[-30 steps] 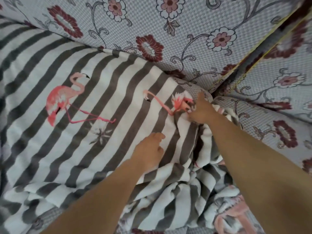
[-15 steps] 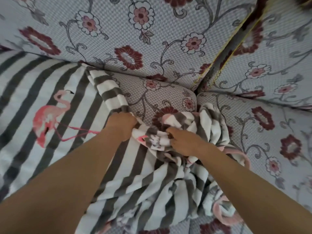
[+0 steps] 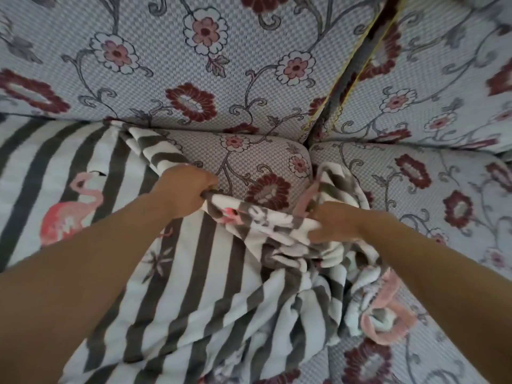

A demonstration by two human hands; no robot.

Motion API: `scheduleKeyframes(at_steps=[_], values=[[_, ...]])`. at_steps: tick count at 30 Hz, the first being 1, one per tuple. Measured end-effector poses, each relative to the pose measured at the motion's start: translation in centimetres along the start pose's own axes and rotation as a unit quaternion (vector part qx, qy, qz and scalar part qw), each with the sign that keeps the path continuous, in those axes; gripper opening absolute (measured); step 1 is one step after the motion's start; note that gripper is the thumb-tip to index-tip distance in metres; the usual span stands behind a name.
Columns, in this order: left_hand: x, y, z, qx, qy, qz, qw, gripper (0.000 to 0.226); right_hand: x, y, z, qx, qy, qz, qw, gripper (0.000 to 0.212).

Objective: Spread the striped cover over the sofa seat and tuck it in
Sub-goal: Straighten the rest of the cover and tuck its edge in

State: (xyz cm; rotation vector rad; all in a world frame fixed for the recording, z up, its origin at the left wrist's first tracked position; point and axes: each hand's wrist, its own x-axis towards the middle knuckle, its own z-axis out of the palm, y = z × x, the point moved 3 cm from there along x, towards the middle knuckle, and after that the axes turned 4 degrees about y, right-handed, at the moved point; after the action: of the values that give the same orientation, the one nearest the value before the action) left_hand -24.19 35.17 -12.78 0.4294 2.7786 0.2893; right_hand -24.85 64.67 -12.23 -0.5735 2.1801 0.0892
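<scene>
The grey-and-white striped cover (image 3: 191,275) with pink flamingos lies flat over the left part of the sofa seat (image 3: 263,159) and is bunched up in the middle. My left hand (image 3: 185,189) grips the cover's folded-back edge. My right hand (image 3: 336,225) grips a crumpled bunch of the same edge a little to the right. Between and behind my hands the floral seat cushion is bare. More of the cover hangs in folds below my right hand.
The floral backrest (image 3: 194,65) rises behind the seat. A second backrest cushion (image 3: 443,79) and a second seat cushion (image 3: 429,195) lie to the right, split by a dark gap with yellow piping (image 3: 352,73).
The cover's right edge, flat against the backrest a second ago, has been pulled back off the cushion. Both hands closed on it and now hold it a little farther apart.
</scene>
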Motion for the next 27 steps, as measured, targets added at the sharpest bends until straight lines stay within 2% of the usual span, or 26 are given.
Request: scheduleKeyframes(at_steps=[3, 5, 6, 7, 8, 9, 10, 11, 12, 14, 15, 17, 19, 23, 24, 27], values=[[1.9, 0.2, -2.3, 0.008, 0.022, -0.008, 1.000, 0.026, -2.9, 1.7, -0.7, 0.196, -0.163, 0.087, 0.963, 0.060], [3.6, 0.7, -4.0, 0.013, 0.037, -0.015, 0.999, 0.023, -4.4, 3.6, -1.7, 0.293, -0.216, 0.124, 0.923, 0.054], [4.6, 1.0, -4.8, 0.015, 0.053, -0.017, 0.998, 0.020, -4.4, 4.7, -2.5, 0.312, -0.176, 0.137, 0.924, 0.046], [5.7, 1.3, -5.5, 0.023, 0.076, -0.021, 0.997, 0.017, -3.9, 6.2, -3.7, 0.290, -0.077, 0.154, 0.942, 0.034], [6.8, 1.6, -6.1, 0.030, 0.105, -0.031, 0.994, 0.016, -3.4, 7.7, -5.0, 0.248, 0.054, 0.188, 0.949, 0.027], [7.9, 1.9, -6.3, 0.034, 0.134, -0.050, 0.989, 0.021, -3.0, 9.5, -6.1, 0.189, 0.206, 0.239, 0.930, 0.027], [8.8, 2.0, -6.3, 0.033, 0.152, -0.073, 0.985, 0.030, -2.8, 10.7, -6.9, 0.140, 0.326, 0.293, 0.888, 0.030], [9.3, 2.0, -6.2, 0.030, 0.158, -0.095, 0.983, 0.038, -2.5, 11.3, -7.3, 0.130, 0.397, 0.325, 0.849, 0.036], [9.7, 2.1, -5.4, 0.025, 0.154, -0.116, 0.981, 0.044, -1.9, 12.0, -6.8, 0.150, 0.421, 0.335, 0.830, 0.046], [9.6, 2.4, -3.5, 0.004, 0.128, -0.142, 0.982, 0.052, -0.5, 12.4, -5.1, 0.186, 0.401, 0.322, 0.837, 0.066], [9.1, 2.7, -2.3, -0.010, 0.112, -0.143, 0.983, 0.053, 0.0, 12.3, -4.0, 0.175, 0.390, 0.311, 0.849, 0.067], [7.8, 4.0, 0.5, -0.035, 0.072, -0.130, 0.988, 0.055, 0.3, 12.3, -1.6, 0.141, 0.381, 0.285, 0.868, 0.058], [6.4, 5.6, 2.9, -0.063, 0.053, -0.118, 0.990, 0.053, -0.1, 12.7, 0.7, 0.156, 0.384, 0.269, 0.869, 0.049], [5.2, 10.7, 6.6, -0.116, 0.008, -0.096, 0.989, 0.050, -1.4, 14.8, 5.7, 0.388, 0.336, 0.313, 0.799, 0.040], [5.3, 12.7, 7.2, -0.137, 0.009, -0.094, 0.986, 0.049, -1.8, 15.4, 6.9, 0.414, 0.309, 0.314, 0.797, 0.041], [5.8, 18.6, 7.9, -0.203, 0.031, -0.081, 0.975, 0.055, -2.6, 15.8, 9.4, 0.279, 0.234, 0.308, 0.879, 0.057]])
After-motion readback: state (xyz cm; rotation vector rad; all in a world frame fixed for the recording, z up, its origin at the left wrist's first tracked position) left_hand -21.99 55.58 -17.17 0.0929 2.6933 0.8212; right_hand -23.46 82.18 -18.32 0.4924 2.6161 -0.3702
